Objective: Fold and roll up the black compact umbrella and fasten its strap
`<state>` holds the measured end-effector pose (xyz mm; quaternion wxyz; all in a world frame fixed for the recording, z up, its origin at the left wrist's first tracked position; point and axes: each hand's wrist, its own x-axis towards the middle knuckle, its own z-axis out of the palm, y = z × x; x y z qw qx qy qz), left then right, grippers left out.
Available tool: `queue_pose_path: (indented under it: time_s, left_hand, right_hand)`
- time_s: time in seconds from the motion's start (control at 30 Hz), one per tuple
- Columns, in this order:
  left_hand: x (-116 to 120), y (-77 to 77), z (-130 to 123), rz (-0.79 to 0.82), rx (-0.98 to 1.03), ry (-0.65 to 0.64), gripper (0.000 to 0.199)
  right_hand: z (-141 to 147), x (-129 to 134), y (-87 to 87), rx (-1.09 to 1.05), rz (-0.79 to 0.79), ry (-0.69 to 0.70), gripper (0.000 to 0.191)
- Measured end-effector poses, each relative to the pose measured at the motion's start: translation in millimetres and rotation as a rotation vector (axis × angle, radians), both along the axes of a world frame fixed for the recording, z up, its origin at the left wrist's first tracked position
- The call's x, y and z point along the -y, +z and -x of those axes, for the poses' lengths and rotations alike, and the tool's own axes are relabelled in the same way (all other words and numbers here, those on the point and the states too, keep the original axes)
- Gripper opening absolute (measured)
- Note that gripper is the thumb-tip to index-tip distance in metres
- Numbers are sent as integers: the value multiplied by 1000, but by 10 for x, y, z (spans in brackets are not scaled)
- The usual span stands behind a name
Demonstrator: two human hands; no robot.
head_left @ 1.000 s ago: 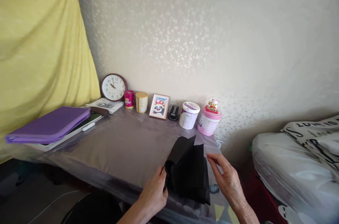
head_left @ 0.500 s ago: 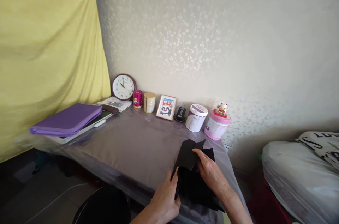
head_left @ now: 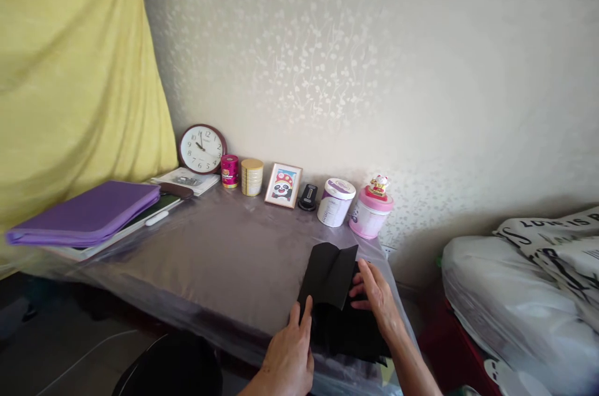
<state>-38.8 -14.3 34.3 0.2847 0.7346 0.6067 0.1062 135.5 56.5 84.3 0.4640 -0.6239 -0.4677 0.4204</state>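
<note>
A black folded bundle point(head_left: 344, 330) of thin, sheet-like layers lies at the table's near right corner. I cannot make out its exact kind. Its upper flap point(head_left: 327, 274) is creased down the middle and stands partly raised. My left hand point(head_left: 290, 352) grips the left edge of the bundle, thumb and fingers closed around it. Beside the flap's right edge is my right hand point(head_left: 374, 299), its fingers apart and slightly bent over the black layers. Whether its fingertips touch them is hard to see.
Along the wall stand a clock point(head_left: 203, 148), a pink can point(head_left: 229, 171), a yellow tin point(head_left: 252, 177), a picture frame point(head_left: 283, 185), a white tub point(head_left: 336, 202) and a pink-lidded tub point(head_left: 371, 214). A purple folder point(head_left: 88, 212) lies left. A plastic-wrapped bundle point(head_left: 510, 296) sits right.
My right hand has let go of the flap and spread its fingers, moving slightly right of it. The flap now lies flatter and wider. My left hand keeps its grip; the view has turned slightly right.
</note>
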Motion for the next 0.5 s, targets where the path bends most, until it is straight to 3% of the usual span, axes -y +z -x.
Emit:
queue_pose_path:
  time_s: [0.13,0.3,0.4,0.5]
  left_hand:
    - [3,8,-7,-3,-21,-22,83]
    - [-13,0,-14,17,-57,-15,85]
    - [-23,-56,-20,5,-51,-12,88]
    - [-34,-144,-27,-35,-32,-19,86]
  right_hand:
    - [67,-149,-20,27,22,4,48]
    - [149,-271,53,-137,-10,142,28]
    - [272,-385,113,-214,-56,197,27]
    - [441,-511,34,-303,-54,214,30]
